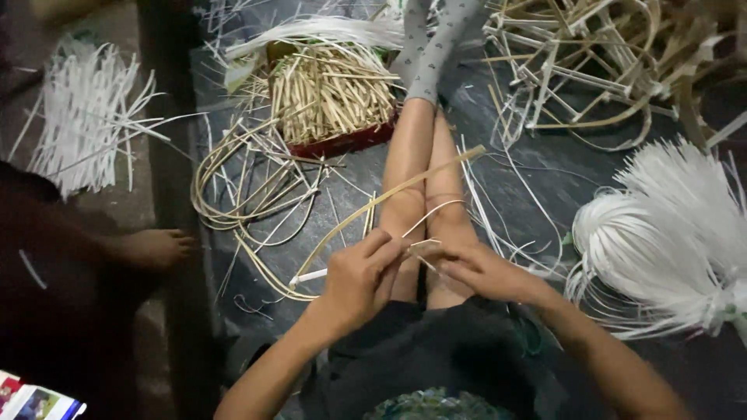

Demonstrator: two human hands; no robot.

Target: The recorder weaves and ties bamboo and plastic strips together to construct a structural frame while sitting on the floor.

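Mid-weave by the look of it: left hand (359, 274) and right hand (476, 268), centre frame over the lap, each have their grip pinched on a long bamboo strip (389, 196) and thin white strand (430, 214); next probably needs a tight wrap

Dim, cool light from above; the left side sinks into shadow (soft blur throughout), white strips (669, 233) glaring slightly.

Left hand (359, 276) and right hand (476, 268) — fingers curled, fingertips nearly touching.
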